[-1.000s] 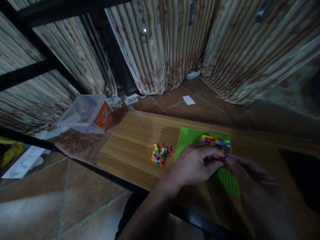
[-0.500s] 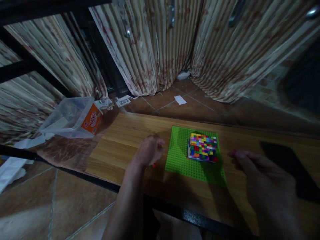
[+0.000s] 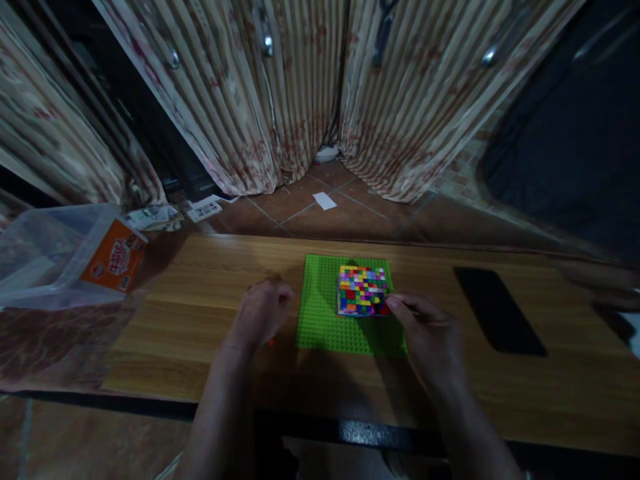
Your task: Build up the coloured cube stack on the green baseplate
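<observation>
A green studded baseplate [image 3: 325, 320] lies on a wooden table [image 3: 200, 293]. A square block of many small coloured bricks [image 3: 363, 289] stands on its right half. My left hand [image 3: 263, 313] rests curled on the table just left of the plate, covering a pile of loose bricks; one small orange piece [image 3: 271, 342] shows under it. My right hand [image 3: 430, 333] reaches in from the right, fingertips pinched and touching the block's lower right corner. What the pinch holds is hidden.
A dark phone [image 3: 497, 317] lies flat on the table to the right. A clear plastic tub with an orange label [image 3: 65, 257] sits at the left end. Striped curtains [image 3: 280, 93] hang behind, above a tiled floor with a paper scrap [image 3: 325, 200].
Both hands were together over the coloured block a second ago. The left hand went left onto the loose brick pile; the right swung out, then returned to the block's corner. The view panned right.
</observation>
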Action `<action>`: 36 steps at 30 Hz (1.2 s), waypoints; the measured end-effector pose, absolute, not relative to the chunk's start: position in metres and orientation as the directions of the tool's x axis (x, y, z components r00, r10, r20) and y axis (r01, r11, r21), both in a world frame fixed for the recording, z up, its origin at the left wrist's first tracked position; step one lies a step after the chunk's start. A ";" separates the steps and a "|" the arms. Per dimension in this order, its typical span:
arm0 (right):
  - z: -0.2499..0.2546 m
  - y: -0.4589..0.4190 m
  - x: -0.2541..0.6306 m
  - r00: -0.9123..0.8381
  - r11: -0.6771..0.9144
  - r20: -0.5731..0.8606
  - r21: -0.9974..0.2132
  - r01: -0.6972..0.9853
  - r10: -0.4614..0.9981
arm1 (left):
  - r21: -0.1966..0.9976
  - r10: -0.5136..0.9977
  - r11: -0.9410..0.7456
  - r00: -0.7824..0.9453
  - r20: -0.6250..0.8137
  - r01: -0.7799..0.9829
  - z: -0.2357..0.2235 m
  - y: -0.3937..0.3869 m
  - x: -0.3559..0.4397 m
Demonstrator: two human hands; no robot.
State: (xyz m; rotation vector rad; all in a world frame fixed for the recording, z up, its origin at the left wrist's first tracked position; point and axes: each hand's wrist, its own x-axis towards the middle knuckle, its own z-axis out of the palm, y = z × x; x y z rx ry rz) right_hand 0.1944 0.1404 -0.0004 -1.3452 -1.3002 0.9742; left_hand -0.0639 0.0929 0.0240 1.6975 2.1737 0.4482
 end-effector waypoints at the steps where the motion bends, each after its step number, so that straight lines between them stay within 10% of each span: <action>1: -0.002 0.141 0.194 0.105 0.057 0.077 -0.982 0.179 0.991 | 0.461 0.970 0.240 -0.231 -0.075 0.855 0.025 0.093 -0.063; 11: -0.015 0.142 0.179 0.190 -0.004 -0.017 -0.997 -0.071 0.982 | 0.711 0.985 0.097 -0.169 0.031 0.696 0.022 0.097 -0.047; 36: -0.013 0.142 0.172 0.134 -0.071 -0.118 -0.946 -0.315 0.984 | 0.835 0.971 -0.075 -0.150 0.184 0.545 0.024 0.104 -0.010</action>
